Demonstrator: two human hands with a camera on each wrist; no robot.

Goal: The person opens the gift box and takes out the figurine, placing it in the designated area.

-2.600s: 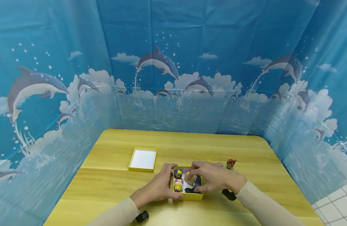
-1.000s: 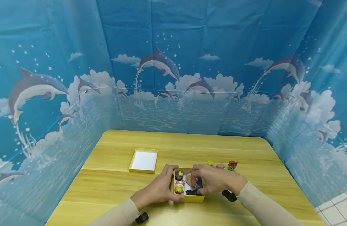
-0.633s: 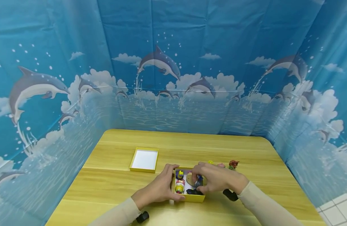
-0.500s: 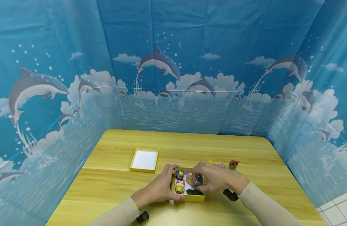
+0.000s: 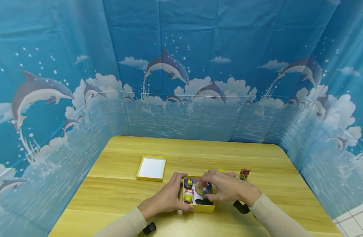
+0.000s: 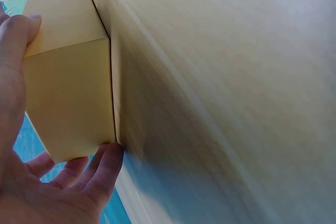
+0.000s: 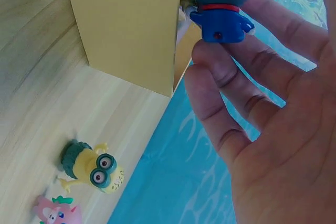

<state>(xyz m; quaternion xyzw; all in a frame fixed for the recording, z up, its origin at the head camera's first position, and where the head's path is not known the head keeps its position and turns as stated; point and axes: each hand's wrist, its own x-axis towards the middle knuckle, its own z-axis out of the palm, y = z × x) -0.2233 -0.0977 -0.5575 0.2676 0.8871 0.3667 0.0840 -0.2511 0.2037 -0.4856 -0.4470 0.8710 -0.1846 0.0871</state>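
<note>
My left hand (image 5: 169, 194) grips the left side of a small yellow box (image 5: 200, 208), thumb at the near wall and fingers round the far side. Inside, a purple-and-yellow figurine (image 5: 188, 183) and a pink-and-yellow figurine (image 5: 188, 195) lie along the left. A round beige piece (image 5: 198, 188) and a black figurine (image 5: 203, 201) share the rest. My right hand (image 5: 226, 187) reaches over the box's right part, pinching a blue figurine (image 7: 223, 22) with a round grey-blue head and red collar at the box opening. The right thumb is mostly out of the right wrist view.
A yellow lid (image 5: 152, 167) with white inside lies farther left. Beyond my right hand stand a goggled yellow figurine (image 7: 94, 166), a pink figurine (image 7: 58, 212) and a red-and-green figurine (image 5: 244, 173). A dolphin-print curtain (image 5: 175, 112) surrounds the table.
My right fingers have shifted slightly inside the box, and the blue figurine's position between them has changed a little. The left hand keeps its hold; the head view has moved slightly.
</note>
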